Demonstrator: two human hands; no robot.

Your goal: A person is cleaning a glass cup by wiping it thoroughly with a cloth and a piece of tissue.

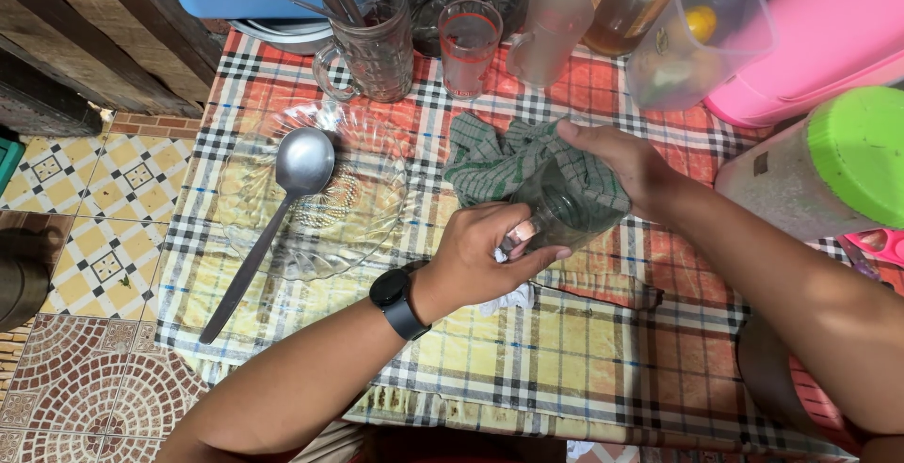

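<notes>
My left hand, with a black watch on its wrist, grips the rim of a clear drinking glass lying tilted on its side above the table. My right hand holds the glass from behind through a green checked cloth that is wrapped around its far side. A bit of white tissue shows under my left hand.
A clear glass plate with a metal ladle lies at left on the plaid tablecloth. At the back stand a glass mug of utensils, a tumbler, a plastic container and a green-lidded jar.
</notes>
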